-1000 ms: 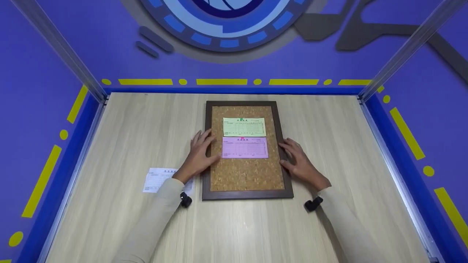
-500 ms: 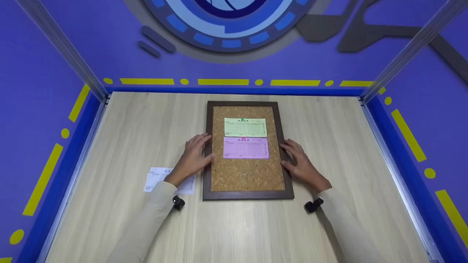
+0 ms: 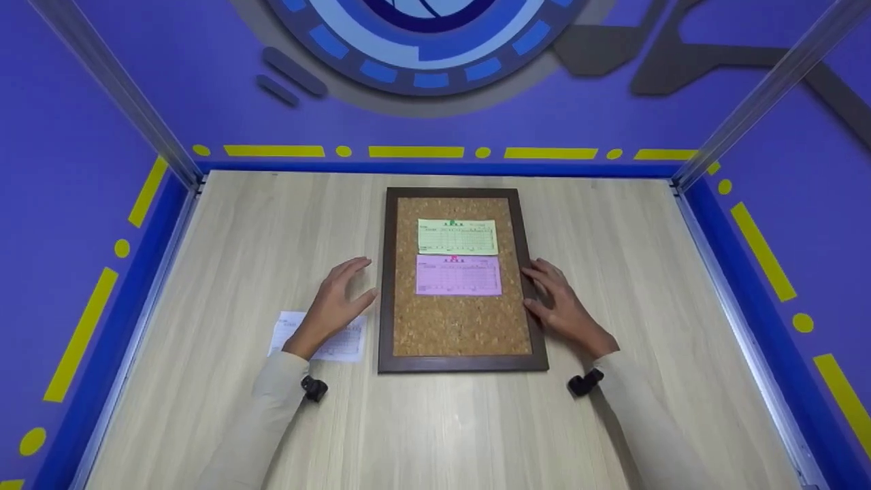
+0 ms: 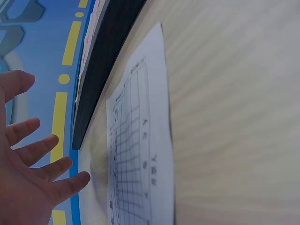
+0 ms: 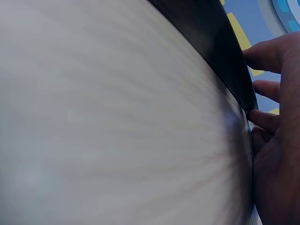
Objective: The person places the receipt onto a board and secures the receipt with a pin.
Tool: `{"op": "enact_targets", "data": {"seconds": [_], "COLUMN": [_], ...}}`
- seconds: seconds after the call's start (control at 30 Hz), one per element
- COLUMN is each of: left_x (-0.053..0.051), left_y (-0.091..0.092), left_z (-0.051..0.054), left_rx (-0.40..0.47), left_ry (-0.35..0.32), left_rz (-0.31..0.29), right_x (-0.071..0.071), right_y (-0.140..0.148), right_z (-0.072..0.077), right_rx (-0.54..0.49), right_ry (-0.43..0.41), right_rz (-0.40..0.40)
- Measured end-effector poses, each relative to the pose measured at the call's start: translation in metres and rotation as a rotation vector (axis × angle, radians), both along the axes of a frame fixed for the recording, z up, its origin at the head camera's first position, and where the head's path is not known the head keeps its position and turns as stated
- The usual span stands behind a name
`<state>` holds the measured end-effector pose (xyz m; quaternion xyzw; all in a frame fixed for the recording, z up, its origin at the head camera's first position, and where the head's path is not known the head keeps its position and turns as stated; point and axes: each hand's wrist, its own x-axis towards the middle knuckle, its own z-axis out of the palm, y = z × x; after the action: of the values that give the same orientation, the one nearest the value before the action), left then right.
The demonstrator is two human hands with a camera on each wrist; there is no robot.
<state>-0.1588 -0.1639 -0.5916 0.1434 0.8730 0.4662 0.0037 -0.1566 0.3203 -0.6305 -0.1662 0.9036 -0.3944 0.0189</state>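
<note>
A cork board [image 3: 463, 327] in a dark brown frame lies on the table, its long sides running away from me. Pinned to it are a light green form [image 3: 457, 238] with a green pin and, just below, a purple form [image 3: 458, 278] with a red pin. My left hand [image 3: 331, 306] hovers left of the frame, fingers spread and holding nothing, apart from the board. Beneath that hand lies a white printed form [image 4: 140, 140], partly covered by it in the head view. The fingertips of my right hand [image 3: 565, 306] touch the frame's right edge [image 5: 211, 42].
The pale wood table [image 3: 449, 429] is bounded by blue-purple panels [image 3: 435, 126] at the back and both sides. Metal posts [image 3: 755, 95] stand at the rear corners. A small black camera sits on each wrist.
My left hand has come off the board's left edge and moved left and toward me, over the white form. The right hand stays at the right edge. The board keeps its place.
</note>
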Motion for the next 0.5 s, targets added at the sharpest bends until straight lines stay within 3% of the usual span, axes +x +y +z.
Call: {"op": "enact_targets", "data": {"seconds": [0.23,0.5], "left_x": [0.013,0.024], "left_y": [-0.012,-0.023], "left_z": [-0.006,-0.007], "left_rx": [0.026,0.031], "left_ry": [0.057,0.075], "left_rz": [0.012,-0.009], "right_x": [0.0,-0.001], "right_y": [0.001,-0.001], "right_z": [-0.001,0.0], "right_rx": [-0.006,0.007], "right_ry": [-0.005,-0.024], "right_rz": [-0.011,-0.029]}}
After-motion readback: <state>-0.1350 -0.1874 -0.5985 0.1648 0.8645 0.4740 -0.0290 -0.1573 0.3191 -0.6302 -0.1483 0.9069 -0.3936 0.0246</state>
